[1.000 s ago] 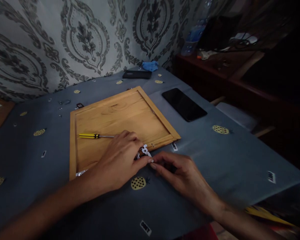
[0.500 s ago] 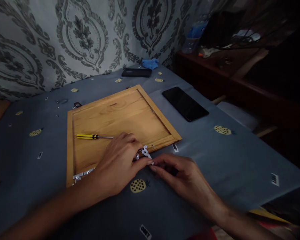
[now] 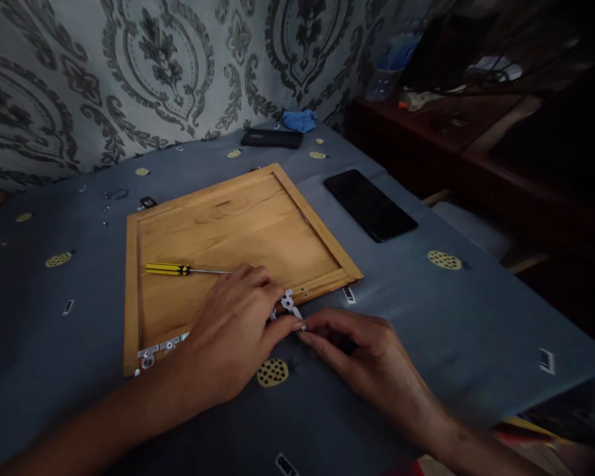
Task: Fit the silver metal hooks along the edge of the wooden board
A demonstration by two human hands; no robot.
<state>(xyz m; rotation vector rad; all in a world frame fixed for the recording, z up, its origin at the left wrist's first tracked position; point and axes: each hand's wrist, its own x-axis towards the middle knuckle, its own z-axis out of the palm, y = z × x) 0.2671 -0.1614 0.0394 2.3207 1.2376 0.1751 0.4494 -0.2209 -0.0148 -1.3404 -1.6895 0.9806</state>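
Note:
A wooden framed panel lies flat on the table, with silvery metal hardware fixed by screws along its near edge. My left hand rests over that edge, fingers curled, thumb pressed on the end of a small metal bracket. From the right, my right hand pinches the same bracket's end between thumb and index finger. Both hands meet there, just off the panel's near edge. The left fingertips and part of the hardware are hidden. A yellow-and-black screwdriver lies on the panel, its tip close to my left knuckles.
A black phone lies right of the panel on the blue pineapple-print tablecloth. Toward the wall are a dark flat case and a blue cloth. Tiny metal parts sit left. A dark red cabinet stands beyond.
The view has shifted slightly, so the panel's left side appears a little farther left and lower. Both hands keep their grip on the bracket with hardly any movement.

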